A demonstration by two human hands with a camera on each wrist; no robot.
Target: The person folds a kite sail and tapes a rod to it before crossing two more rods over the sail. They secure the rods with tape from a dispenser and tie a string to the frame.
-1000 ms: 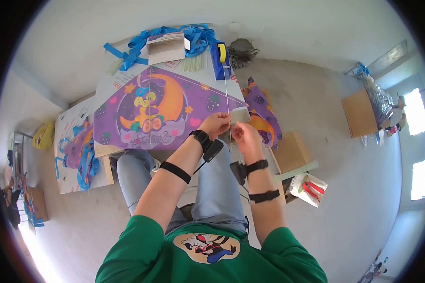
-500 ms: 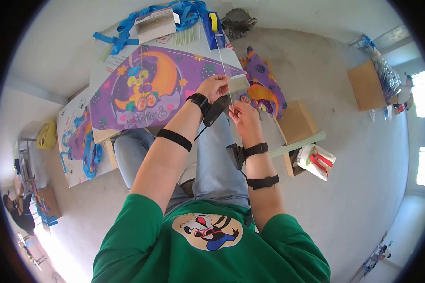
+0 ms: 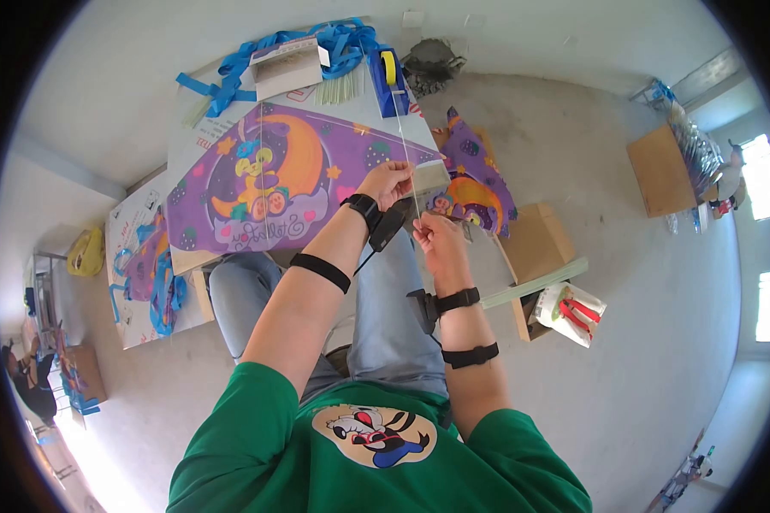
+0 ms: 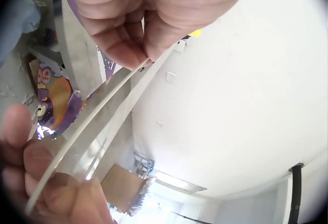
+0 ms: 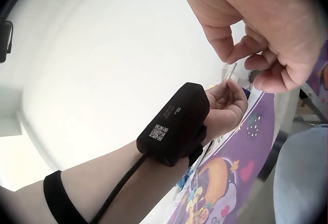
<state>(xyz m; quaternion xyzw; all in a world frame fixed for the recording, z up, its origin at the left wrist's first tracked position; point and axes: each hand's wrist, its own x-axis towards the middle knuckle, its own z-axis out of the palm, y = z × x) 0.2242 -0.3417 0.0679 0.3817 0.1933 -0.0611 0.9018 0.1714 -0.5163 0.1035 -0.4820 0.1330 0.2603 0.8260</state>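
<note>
My left hand (image 3: 389, 181) pinches a thin pale rod (image 4: 84, 123) between thumb and forefinger. Beside the rod runs a strip of clear tape (image 4: 120, 112), both slanting from the left fingertips toward my right hand (image 3: 443, 244). The right thumb and forefinger pinch the tape's near end, while the rod passes across the right fingers in the left wrist view. A purple kite-shaped sheet (image 3: 351, 167) printed with a moon and a cartoon animal lies flat on the table, its right corner near the left hand. At the table's back right stands a blue tape dispenser (image 3: 388, 85).
Blue ribbon (image 3: 231, 79) and an opened white box (image 3: 287, 73) lie at the table's back. More printed sheets (image 3: 470, 158) hang at the right. Below them are a cardboard box (image 3: 539, 244) and a white bag (image 3: 565, 309) with red-handled tools.
The hands, close together at first, have drawn slightly apart, the right one now lower than the left. The head view has tilted, shifting the whole scene.
</note>
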